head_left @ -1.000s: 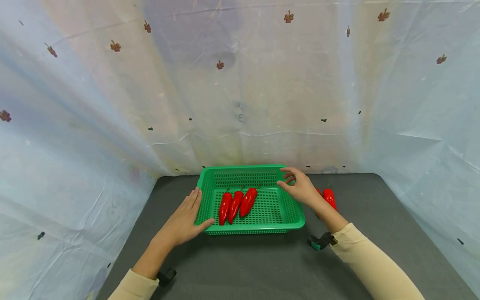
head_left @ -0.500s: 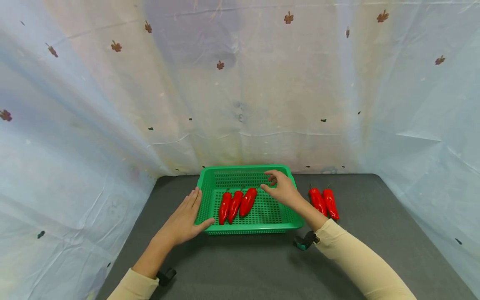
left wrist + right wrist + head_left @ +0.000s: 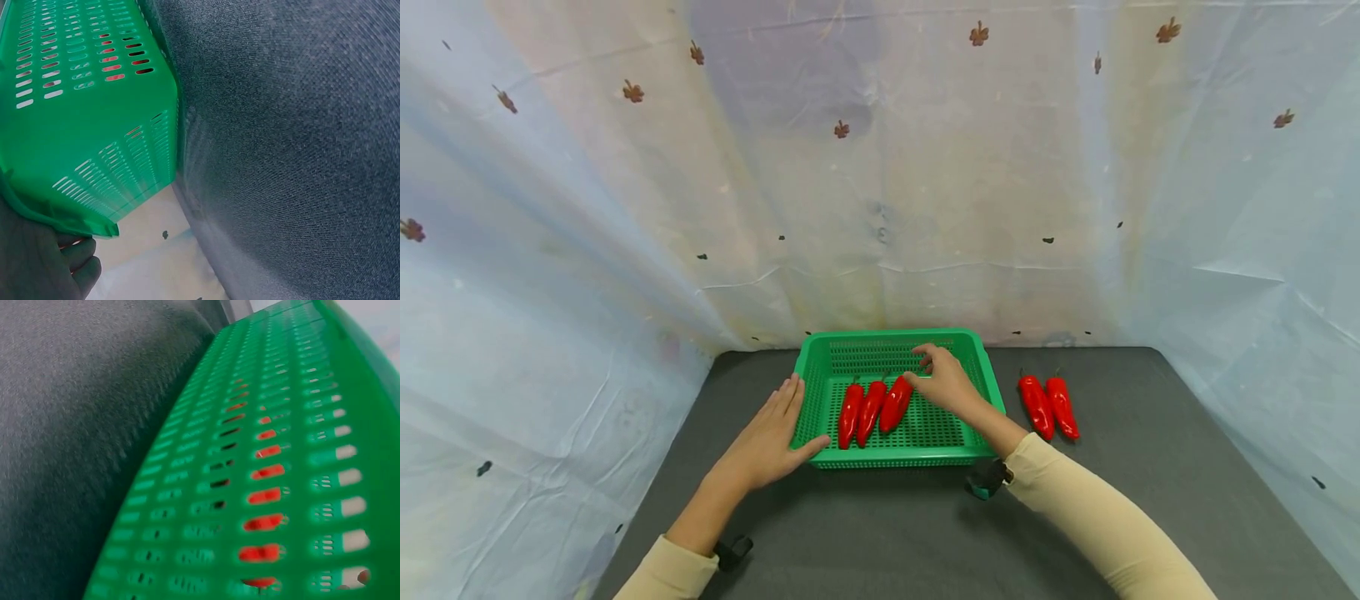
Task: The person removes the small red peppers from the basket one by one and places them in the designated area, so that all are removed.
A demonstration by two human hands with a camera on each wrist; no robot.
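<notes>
A green plastic basket [image 3: 895, 456] with slotted walls holds three red chili peppers side by side: a left one [image 3: 850, 414], a middle one [image 3: 871, 412] and a right one [image 3: 895, 407]. My left hand [image 3: 763, 442] rests on the basket's left rim, fingers extended and thumb spread along the front; the left wrist view has this hand [image 3: 37, 262] at the rim too. Inside the basket's outline, my right hand [image 3: 951, 383] hovers at the stem end of the right pepper, thumb and fingers apart. Whether its thumb touches that pepper I cannot tell. The right wrist view shows the slotted wall [image 3: 375, 450], with red behind it.
Two more red chili peppers, one nearer [image 3: 1036, 407] and one farther right [image 3: 1062, 408], lie on the dark grey table [image 3: 880, 533] to the right of the basket. A pale plastic sheet [image 3: 880, 183] with brown leaf prints hangs behind and at both sides.
My right hand has moved left from the basket's right rim to the right pepper's stem end, uncovering the two peppers on the table. The left hand stays put.
</notes>
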